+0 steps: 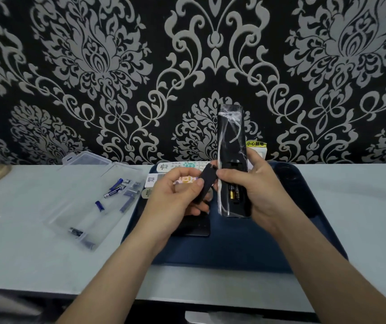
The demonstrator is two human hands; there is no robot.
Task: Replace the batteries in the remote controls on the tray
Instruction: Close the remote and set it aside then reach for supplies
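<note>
Hands: right hand [255, 185] gripping black remote [232, 160] upright, back facing camera, in clear wrap; left hand [175, 195] pinching black battery cover [204, 183], just beside the remote.
Compartment: open, batteries [234, 191] inside, gold and black.
Tray: dark blue tray [280, 230] under both hands; white remotes [180, 166] at far-left corner, partly hidden by left hand; another black remote [194, 226] flat below left wrist.
Left side: clear plastic box [89, 202] open on table [23, 242], touching tray edge, loose blue batteries [113, 189] in it.
Free room: right half of tray and table bare; wall close behind.
</note>
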